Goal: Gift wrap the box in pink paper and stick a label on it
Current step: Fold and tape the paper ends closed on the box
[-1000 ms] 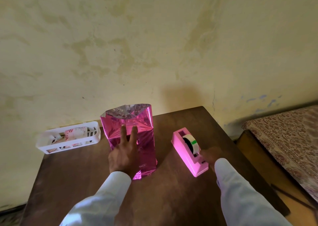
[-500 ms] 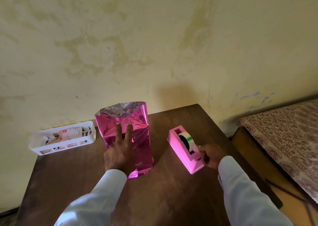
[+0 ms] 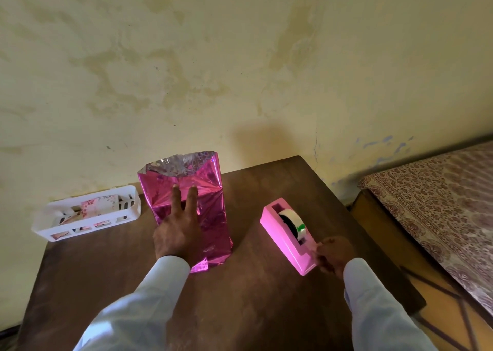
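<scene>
At four o'clock the right hand [image 3: 332,254] curls at the tape dispenser [image 3: 286,237] cutter; whether its grip pinches tape, I cannot tell. Left hand [image 3: 178,229], grip apart, presses pink paper [image 3: 210,217] round the box, mid-tabletop [image 3: 266,302]. Far end still gapes; taping and label remain.

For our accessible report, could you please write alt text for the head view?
A person's left hand presses flat on the box in pink paper, one end open, while the right hand touches the cutter end of a pink tape dispenser on a table.
</scene>
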A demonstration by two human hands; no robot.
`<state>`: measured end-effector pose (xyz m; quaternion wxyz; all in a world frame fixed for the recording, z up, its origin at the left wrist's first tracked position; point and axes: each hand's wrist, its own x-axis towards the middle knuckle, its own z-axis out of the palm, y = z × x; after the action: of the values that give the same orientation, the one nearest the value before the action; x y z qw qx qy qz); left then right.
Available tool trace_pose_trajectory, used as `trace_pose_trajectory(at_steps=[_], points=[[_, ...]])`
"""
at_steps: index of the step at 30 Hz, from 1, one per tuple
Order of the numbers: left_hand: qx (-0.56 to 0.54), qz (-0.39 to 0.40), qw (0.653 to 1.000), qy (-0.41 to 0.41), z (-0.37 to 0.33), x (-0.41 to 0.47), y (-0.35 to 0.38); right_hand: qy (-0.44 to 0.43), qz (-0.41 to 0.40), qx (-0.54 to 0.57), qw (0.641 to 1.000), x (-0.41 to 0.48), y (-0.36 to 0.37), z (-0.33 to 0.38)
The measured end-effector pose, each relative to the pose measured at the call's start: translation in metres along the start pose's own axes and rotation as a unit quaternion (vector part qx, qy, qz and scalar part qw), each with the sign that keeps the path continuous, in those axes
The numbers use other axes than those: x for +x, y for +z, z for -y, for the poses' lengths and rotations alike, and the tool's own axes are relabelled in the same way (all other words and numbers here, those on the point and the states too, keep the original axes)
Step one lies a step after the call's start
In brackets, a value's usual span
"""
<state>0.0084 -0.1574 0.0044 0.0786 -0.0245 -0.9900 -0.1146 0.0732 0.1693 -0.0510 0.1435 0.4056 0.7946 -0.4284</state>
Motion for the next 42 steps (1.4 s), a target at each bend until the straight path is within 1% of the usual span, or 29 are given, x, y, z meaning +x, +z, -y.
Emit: trace_pose_trajectory(at_steps=[3,6,8,11,15,18,22,26,34,36,38,40,42], points=[[-0.006,-0.001,1.000,0.002,0.000,0.001,0.002,0.051,0.032,0.116,0.991,-0.002,-0.005,-0.006],[-0.007,-0.002,1.000,0.004,0.001,0.001,0.002,0.072,0.061,0.204,0.974,-0.006,-0.009,-0.010],[-0.006,-0.002,1.000,0.000,0.001,0.002,0.003,0.077,0.062,0.247,0.964,-0.007,-0.008,-0.010],[-0.011,0.004,1.000,-0.007,0.000,0.003,0.003,0.066,0.056,0.283,0.955,-0.004,0.005,-0.005],[-0.010,0.009,1.000,-0.011,-0.002,0.004,0.000,0.044,0.077,0.332,0.939,-0.007,0.043,0.014],[0.001,0.022,1.000,-0.007,-0.002,0.003,-0.004,0.034,0.056,0.333,0.941,-0.006,0.070,0.022],[0.013,0.029,0.999,0.001,0.001,0.001,-0.007,0.011,0.040,0.312,0.949,-0.004,0.082,0.016],[0.008,0.039,0.999,-0.008,-0.001,0.000,-0.009,-0.002,-0.029,0.309,0.951,-0.007,0.088,0.015],[0.008,0.049,0.999,-0.011,-0.003,0.001,-0.011,-0.026,-0.097,0.263,0.960,-0.016,0.095,0.017],[0.006,0.049,0.999,-0.011,-0.003,0.001,-0.011,-0.008,-0.105,0.240,0.965,-0.018,0.101,0.007],[0.010,0.048,0.999,-0.006,-0.001,-0.001,-0.009,-0.004,-0.116,0.242,0.963,-0.023,0.107,-0.008],[0.009,0.049,0.999,0.000,0.000,0.000,-0.008,-0.037,-0.109,0.235,0.965,-0.027,0.106,-0.013],[0.001,0.051,0.999,-0.006,0.002,0.000,-0.007,-0.086,-0.074,0.262,0.958,-0.035,0.097,-0.005]])
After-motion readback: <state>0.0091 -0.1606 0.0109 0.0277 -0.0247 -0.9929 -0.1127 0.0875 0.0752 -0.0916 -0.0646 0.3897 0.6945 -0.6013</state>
